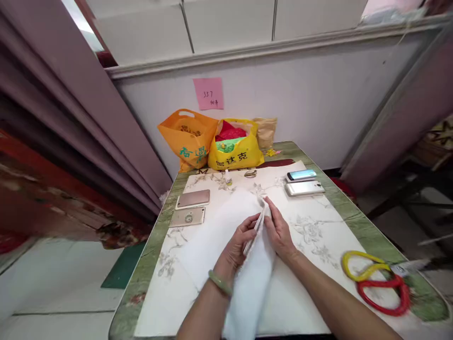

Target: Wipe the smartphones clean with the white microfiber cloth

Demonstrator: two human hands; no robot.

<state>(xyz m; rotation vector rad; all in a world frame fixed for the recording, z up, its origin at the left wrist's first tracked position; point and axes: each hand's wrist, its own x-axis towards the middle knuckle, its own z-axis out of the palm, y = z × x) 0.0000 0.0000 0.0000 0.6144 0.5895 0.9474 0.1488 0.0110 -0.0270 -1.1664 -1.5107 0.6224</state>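
A white sheet of thin material (253, 283) is folded up between my two hands over the middle of the table, with part of it spread flat to the left. My left hand (240, 243), with a green bangle on the wrist, has its fingers curled on the left side of the fold. On the fold's right side, my right hand (279, 229) presses with thumb and fingers near its upper end. A flat pale edge shows inside the fold; what it belongs to is hidden.
Two phones (193, 198) lie at the left, two more (305, 189) at the back right. Scissors with yellow and red handles (384, 283) are at the right edge. Orange (191, 139) and yellow bags (235, 156), a brown pouch (265, 133) and a small bottle (228, 177) stand at the back.
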